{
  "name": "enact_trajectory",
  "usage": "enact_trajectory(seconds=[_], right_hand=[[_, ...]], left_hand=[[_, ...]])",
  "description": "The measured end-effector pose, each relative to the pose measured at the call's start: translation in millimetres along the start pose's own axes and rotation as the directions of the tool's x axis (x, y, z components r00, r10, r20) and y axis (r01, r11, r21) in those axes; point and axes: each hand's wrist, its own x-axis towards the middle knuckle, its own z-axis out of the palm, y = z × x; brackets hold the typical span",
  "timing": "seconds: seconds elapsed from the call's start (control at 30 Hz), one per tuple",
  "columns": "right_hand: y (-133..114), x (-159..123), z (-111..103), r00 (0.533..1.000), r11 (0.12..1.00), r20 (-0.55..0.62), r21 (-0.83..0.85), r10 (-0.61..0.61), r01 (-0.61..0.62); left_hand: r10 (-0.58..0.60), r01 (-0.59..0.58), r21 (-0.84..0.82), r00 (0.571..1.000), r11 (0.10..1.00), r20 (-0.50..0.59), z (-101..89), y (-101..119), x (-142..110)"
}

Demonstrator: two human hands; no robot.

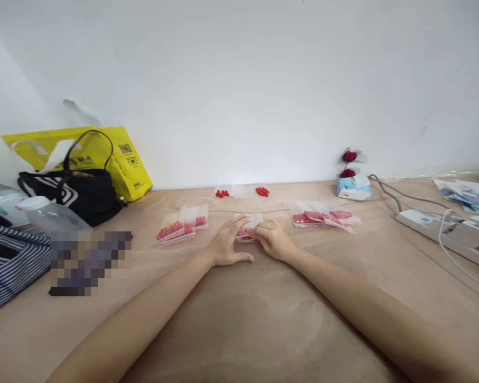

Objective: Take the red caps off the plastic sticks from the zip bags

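Note:
A small clear zip bag (250, 226) with red pieces inside lies on the tan table (263, 319) between my two hands. My left hand (228, 246) rests flat beside it, fingers stretched out and touching the bag's left edge. My right hand (274, 239) has its fingers curled and pinched on the bag's right edge. Filled bags of red pieces lie in a pile to the left (182, 225) and another pile to the right (323, 216). Loose red pieces (262, 191) and more of them (222, 193) sit by empty clear bags (239, 190) near the wall.
At the left stand a black handbag (77, 194), a yellow bag (104, 154), a clear bottle (43, 213) and a striped bag (11, 263). A blue-white packet (353, 189) with red roses (349, 157) sits by the wall. A power strip (447, 229), cables and papers (469, 194) lie at the right.

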Motion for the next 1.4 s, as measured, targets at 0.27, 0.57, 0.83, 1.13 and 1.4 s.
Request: enact_trajectory(seconds=[0.27, 0.57, 0.83, 1.13, 1.4], right_hand=[[12.2, -6.7, -5.7, 0.995, 0.989, 0.052, 0.126, -0.089, 0.082], [12.0, -5.7, -3.9, 0.917, 0.906, 0.011, 0.152, 0.398, -0.395], [4.5, -4.4, -8.3, 0.903, 0.919, 0.205, 0.036, 0.378, -0.393], [7.0, -5.5, -7.2, 0.895, 0.912, 0.234, 0.067, 0.379, -0.404], [3.1, -1.8, -4.3, 0.945, 0.813, 0.239, 0.490, 0.222, -0.314]], left_hand=[[-0.086, 0.087, 0.008, 0.962, 0.996, 0.258, -12.0, -5.6, -3.5], [-0.252, 0.256, 0.001, 0.954, 0.967, 0.164, -7.3, 5.1, -2.0], [-0.313, 0.311, 0.040, 0.947, 0.949, 0.073, 0.9, 5.2, -1.4], [-0.278, 0.273, 0.050, 0.948, 0.961, 0.158, -17.3, -3.4, -23.4], [-0.305, 0.307, 0.017, 0.940, 0.952, 0.150, -19.3, -2.3, -26.9]])
